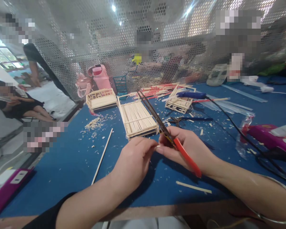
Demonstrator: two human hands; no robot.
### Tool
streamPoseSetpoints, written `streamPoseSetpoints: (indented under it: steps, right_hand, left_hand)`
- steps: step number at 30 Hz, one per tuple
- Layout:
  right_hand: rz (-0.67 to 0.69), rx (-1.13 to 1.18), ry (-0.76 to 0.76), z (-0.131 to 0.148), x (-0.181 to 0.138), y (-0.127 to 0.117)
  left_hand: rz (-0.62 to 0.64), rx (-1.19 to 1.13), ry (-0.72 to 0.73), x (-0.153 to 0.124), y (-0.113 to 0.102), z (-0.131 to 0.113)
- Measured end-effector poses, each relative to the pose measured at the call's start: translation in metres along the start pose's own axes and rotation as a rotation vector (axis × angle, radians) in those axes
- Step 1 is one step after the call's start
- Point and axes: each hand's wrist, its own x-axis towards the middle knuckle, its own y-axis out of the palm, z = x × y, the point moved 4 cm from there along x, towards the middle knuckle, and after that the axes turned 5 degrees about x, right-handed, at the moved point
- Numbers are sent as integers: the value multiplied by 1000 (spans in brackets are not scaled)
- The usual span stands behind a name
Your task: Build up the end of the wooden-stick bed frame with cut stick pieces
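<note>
My right hand is closed around red-handled scissors, whose long dark blades point up and away to the left. Thumb and fingers of my left hand pinch together against my right fingertips, with a tiny pale bit between them that is too small to name. Just beyond my hands lies a bed-like frame of thin wooden sticks with a slatted top. One loose wooden stick rests left of my left arm. A shorter stick lies below my right hand.
Behind stand a wooden stick bench, a smaller stick model and red-tipped sticks. Pliers, a blue-handled corded tool and a purple device sit right. A perforated metal screen closes the back. Another person sits left.
</note>
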Motion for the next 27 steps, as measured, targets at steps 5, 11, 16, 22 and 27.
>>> streamPoseSetpoints:
  steps: [5,11,16,22,27]
  right_hand:
    - [-48,-260,9,1,0,-11]
    - [-68,-627,-204,7,0,-14]
    - [-49,-699,-301,8,-2,-11]
    - [-34,-746,-307,6,-2,-10]
    - [4,-691,-276,9,-2,-10]
  left_hand:
    - [-165,-536,-465,5,-9,13]
    - [-262,-725,-585,8,-12,17]
    - [-298,-742,-586,8,-10,17]
    - [-292,-716,-569,7,-11,18]
    - [-292,-743,-502,6,-11,18]
